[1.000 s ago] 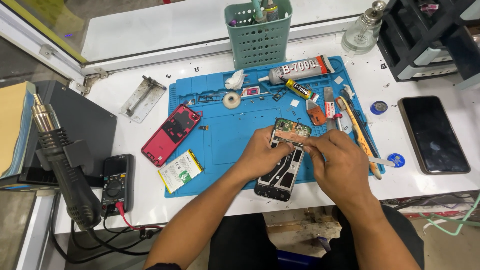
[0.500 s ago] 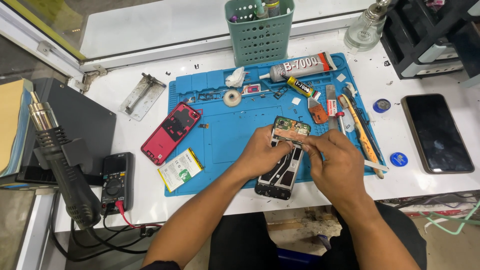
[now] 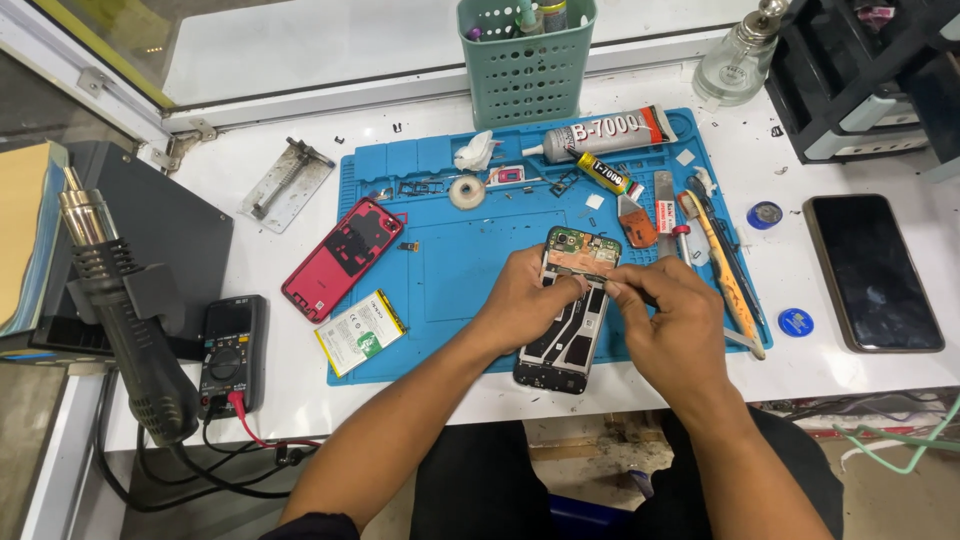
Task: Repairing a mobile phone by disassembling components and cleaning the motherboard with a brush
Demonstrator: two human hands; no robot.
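Your left hand (image 3: pixel 525 300) clamps the opened phone (image 3: pixel 570 310) at its left edge, at the blue mat's (image 3: pixel 450 270) six o'clock rim; your right hand (image 3: pixel 670 325) pinches closed on something too small to tell over its middle; judge it light, stiff, fragile inside, so grip the frame sides; tools (image 3: pixel 725 265) crowd three o'clock, room lies toward nine.
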